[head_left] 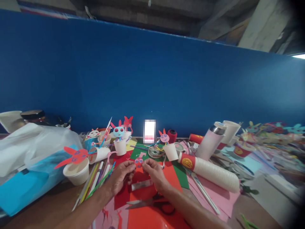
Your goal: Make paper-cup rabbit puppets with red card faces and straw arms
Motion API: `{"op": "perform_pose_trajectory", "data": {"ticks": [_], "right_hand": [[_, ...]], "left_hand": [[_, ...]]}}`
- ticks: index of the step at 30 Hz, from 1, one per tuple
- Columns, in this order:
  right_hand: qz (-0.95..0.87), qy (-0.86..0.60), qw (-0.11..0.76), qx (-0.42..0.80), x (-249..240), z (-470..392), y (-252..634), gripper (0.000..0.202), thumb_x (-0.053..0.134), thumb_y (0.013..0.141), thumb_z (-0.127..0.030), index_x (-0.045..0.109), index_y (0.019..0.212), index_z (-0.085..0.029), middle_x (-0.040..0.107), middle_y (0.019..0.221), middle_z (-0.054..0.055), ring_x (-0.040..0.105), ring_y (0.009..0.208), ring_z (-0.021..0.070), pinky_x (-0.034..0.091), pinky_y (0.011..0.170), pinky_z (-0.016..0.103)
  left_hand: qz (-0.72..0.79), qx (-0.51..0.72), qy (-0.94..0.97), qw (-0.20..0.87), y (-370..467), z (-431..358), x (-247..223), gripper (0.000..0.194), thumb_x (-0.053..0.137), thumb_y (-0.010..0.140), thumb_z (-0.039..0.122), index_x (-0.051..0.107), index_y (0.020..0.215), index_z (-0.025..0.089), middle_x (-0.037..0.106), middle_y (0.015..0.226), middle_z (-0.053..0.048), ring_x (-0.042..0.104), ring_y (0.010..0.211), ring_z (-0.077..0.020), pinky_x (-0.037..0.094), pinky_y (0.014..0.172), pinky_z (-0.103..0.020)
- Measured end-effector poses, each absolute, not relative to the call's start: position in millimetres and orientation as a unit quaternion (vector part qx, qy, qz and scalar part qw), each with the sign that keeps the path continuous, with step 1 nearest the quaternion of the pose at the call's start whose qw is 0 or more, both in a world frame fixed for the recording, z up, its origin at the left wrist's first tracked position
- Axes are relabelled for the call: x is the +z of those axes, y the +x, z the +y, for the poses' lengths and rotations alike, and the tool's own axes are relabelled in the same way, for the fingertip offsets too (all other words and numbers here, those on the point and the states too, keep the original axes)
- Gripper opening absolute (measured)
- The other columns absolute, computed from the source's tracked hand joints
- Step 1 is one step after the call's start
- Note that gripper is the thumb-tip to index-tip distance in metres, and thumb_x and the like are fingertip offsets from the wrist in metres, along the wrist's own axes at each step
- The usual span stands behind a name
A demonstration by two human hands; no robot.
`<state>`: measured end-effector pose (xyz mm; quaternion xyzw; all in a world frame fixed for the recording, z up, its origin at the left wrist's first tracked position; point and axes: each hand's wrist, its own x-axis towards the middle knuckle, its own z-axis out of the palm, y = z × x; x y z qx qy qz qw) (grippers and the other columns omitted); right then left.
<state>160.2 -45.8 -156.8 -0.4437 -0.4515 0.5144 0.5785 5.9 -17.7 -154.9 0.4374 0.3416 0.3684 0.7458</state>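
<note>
A small red paper cut-out face (138,163) with drawn eyes is held up between my two hands. My left hand (122,175) pinches its left edge between thumb and fingers. From the other side, my right hand (154,173) grips the right edge, also with fingers closed. Below them a pale, shiny strip (142,185) lies on the red paper (143,218); its exact kind I cannot make out. Scissors (152,202) rest just under my right wrist, blades pointing left. Behind the cut-out lies green paper (182,178).
Left are several pens (97,178), a paper cup with a red rabbit face (77,171) and a plastic bag (43,143). Decorated cups (120,147) stand behind. On the right are a stack of paper cups (212,171), a cutter knife (205,192) and a bottle (209,141).
</note>
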Motion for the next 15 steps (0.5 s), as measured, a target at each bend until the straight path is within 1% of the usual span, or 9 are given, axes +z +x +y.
{"op": "perform_pose_trajectory", "data": {"ticks": [5,10,15], "right_hand": [[-0.463,-0.439,0.564,0.524,-156.5,-46.5,160.5,0.029,0.065,0.065,-0.040,0.051,0.059,-0.016,0.047,0.050,-0.004,0.036,0.047,0.0071,0.027,0.047,0.021],[-0.472,-0.436,0.548,0.536,-157.3,-45.8,161.9,0.027,0.064,0.066,-0.039,0.051,0.061,-0.016,0.047,0.051,-0.004,0.036,0.047,0.0070,0.026,0.047,0.020],[-0.476,-0.439,0.539,0.538,-162.1,-42.6,163.3,0.027,0.064,0.067,-0.039,0.051,0.061,-0.016,0.047,0.052,-0.004,0.035,0.047,0.0067,0.026,0.046,0.020]], "left_hand": [[0.329,0.377,0.432,0.751,4.9,-16.7,-160.4,0.017,0.064,0.070,0.027,0.052,0.071,0.015,0.046,0.055,0.006,0.038,0.039,-0.0035,0.028,0.036,-0.016],[0.331,0.369,0.412,0.765,3.4,-17.4,-160.1,0.017,0.065,0.069,0.026,0.053,0.067,0.015,0.044,0.050,0.006,0.037,0.039,-0.0040,0.027,0.036,-0.017],[0.338,0.363,0.401,0.770,2.9,-17.0,-161.4,0.017,0.066,0.067,0.027,0.055,0.068,0.014,0.046,0.052,0.006,0.037,0.039,-0.0035,0.027,0.036,-0.017]]}}
